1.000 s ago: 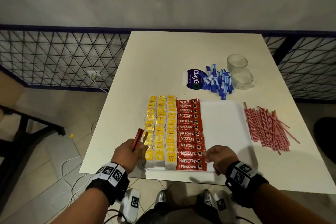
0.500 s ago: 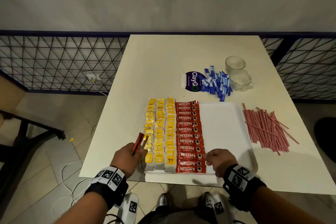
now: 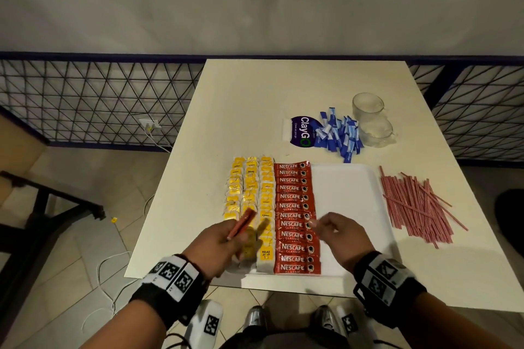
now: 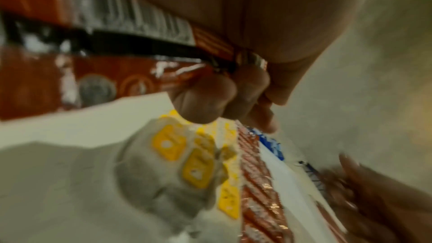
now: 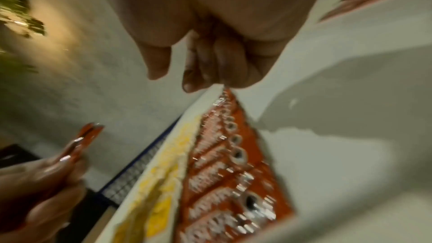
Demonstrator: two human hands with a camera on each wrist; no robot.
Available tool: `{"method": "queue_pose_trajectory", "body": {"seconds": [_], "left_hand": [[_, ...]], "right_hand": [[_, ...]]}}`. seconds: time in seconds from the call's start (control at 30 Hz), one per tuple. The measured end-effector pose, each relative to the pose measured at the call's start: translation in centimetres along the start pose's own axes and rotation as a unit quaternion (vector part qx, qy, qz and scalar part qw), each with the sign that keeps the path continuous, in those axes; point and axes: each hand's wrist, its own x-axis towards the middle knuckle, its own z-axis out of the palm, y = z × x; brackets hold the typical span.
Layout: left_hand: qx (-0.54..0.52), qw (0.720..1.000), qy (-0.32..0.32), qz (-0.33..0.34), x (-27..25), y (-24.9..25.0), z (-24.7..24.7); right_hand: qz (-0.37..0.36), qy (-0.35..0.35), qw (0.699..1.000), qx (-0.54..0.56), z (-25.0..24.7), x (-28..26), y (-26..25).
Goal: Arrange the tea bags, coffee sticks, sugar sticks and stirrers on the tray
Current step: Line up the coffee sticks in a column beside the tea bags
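A white tray [image 3: 348,201] holds three columns of yellow tea bags [image 3: 251,187] and one column of red coffee sticks [image 3: 293,195]. My left hand [image 3: 238,231] hovers over the near tea bags and grips a few red coffee sticks [image 3: 242,222], seen close and blurred in the left wrist view [image 4: 93,80]. My right hand [image 3: 320,225] hangs above the coffee column's right edge, fingers curled [image 5: 210,66], holding nothing. Blue sugar sticks [image 3: 338,136] lie heaped beyond the tray. Red stirrers [image 3: 414,207] lie scattered to its right.
Two clear glass cups [image 3: 368,106] stand behind the sugar sticks, beside a purple ClayGo sticker [image 3: 302,132]. The tray's near edge overhangs the table's front edge. A black mesh fence [image 3: 99,99] runs behind the table, with floor and cables to the left.
Both hands have risen from the tray's near edge and moved forward. The left carried its coffee sticks rightward over the tea bags; the right came off the tray's front edge.
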Motion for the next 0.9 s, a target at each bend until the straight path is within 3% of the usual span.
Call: {"method": "queue_pose_trajectory", "body": {"seconds": [0.1, 0.23, 0.33, 0.47, 0.7, 0.9], "left_hand": [[0.028, 0.995, -0.086, 0.039, 0.5, 2.9, 1.5], [-0.014, 0.991, -0.125, 0.043, 1.0, 4.5, 2.3], [-0.113, 0.99, -0.073, 0.045, 1.2, 4.2, 2.1], [-0.075, 0.994, 0.034, 0.07, 1.8, 3.8, 3.2], [-0.158, 0.985, 0.037, 0.057, 2.1, 3.1, 4.1], [-0.108, 0.992, 0.037, 0.05, 2.4, 2.2, 4.4]], "right_hand": [[-0.081, -0.087, 0.985, 0.127, 0.2, -0.3, -3.1], [-0.106, -0.077, 0.973, 0.192, -0.3, -0.3, -4.2], [-0.058, -0.069, 0.953, 0.288, -1.5, -0.8, -4.2], [-0.04, -0.072, 0.937, 0.338, -2.0, -0.9, -3.8], [-0.023, -0.077, 0.944, 0.319, -1.9, -1.1, -2.8], [0.018, -0.065, 0.97, 0.235, -1.5, -0.7, -1.5]]}}
